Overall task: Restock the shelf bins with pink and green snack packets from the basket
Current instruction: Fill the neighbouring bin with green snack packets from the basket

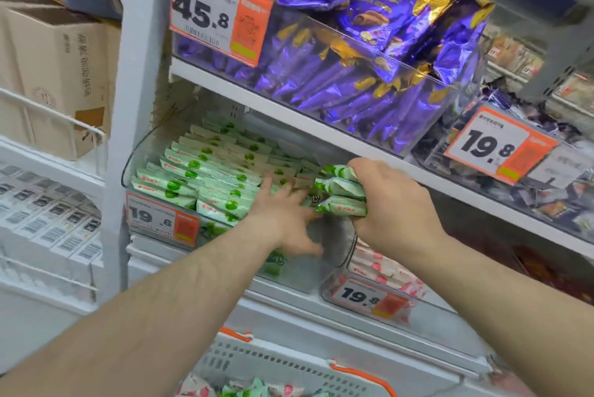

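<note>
- Both hands reach into the clear bin (135,152) at centre frame: the right hand (390,203) grasps a small stack of green packets (341,192), fingers curled round them, held at the bin's right end above its front wall.
- Left hand (284,215) lies released, fingers spread and straight, fingertips touching the green packets already standing in the bin (205,171); motion blur softens the fingers.
- These stocked packets fill the left and middle of the bin in tidy rows.
- Just right of it and lower, a second clear bin holds pink packets (382,268) behind a 19.8 price tag (369,297).
- At the bottom edge, a grey basket with orange trim (289,361) holds a mix of pink and green packets (254,388).
- Upper shelf, top centre: purple packets (353,75) in a clear bin with a 45.8 tag (218,14).
- Cardboard box (61,75) at upper left.
</note>
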A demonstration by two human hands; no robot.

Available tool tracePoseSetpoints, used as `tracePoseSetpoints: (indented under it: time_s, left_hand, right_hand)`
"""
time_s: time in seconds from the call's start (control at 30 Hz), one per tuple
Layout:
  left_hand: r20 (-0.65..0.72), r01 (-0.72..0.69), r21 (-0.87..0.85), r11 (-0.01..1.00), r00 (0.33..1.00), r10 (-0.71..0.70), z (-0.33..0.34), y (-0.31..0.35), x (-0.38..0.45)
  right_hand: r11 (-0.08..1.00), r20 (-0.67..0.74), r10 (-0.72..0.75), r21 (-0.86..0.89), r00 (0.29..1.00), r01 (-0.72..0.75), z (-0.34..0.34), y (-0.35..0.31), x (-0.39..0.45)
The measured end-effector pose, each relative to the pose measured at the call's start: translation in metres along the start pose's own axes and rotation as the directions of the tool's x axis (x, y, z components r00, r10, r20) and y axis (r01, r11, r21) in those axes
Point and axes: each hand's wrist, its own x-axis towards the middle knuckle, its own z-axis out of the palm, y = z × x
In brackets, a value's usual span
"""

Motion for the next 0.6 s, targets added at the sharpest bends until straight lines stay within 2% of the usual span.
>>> tracePoseSetpoints:
  time_s: [0.07,0.13,0.27,0.4,0.6]
  left_hand:
    - [0.041,0.041,0.002,0.999,0.998,-0.041,0.001,-0.005,0.005]
    - [0.021,0.067,-0.004,0.998,0.998,-0.067,0.003,-0.013,0.007]
    - [-0.033,0.072,-0.055,0.996,0.997,-0.074,0.004,-0.021,0.004]
    - [-0.049,0.084,-0.072,0.994,0.995,-0.088,0.002,-0.024,0.001]
    - [-0.032,0.089,-0.102,0.991,0.995,-0.093,0.006,-0.028,0.006]
  right_hand:
    - [0.991,0.036,-0.067,-0.112,0.997,0.071,0.006,-0.005,0.008]
    - [0.969,0.09,-0.1,-0.217,0.991,0.118,0.007,-0.013,0.017]
    - [0.942,0.151,-0.06,-0.318,0.987,0.106,0.007,-0.031,0.042]
    - [0.915,0.223,-0.078,-0.37,0.972,0.159,0.022,-0.047,0.066]
    - [0.94,0.339,-0.014,-0.316,0.941,0.128,0.045,-0.048,0.098]
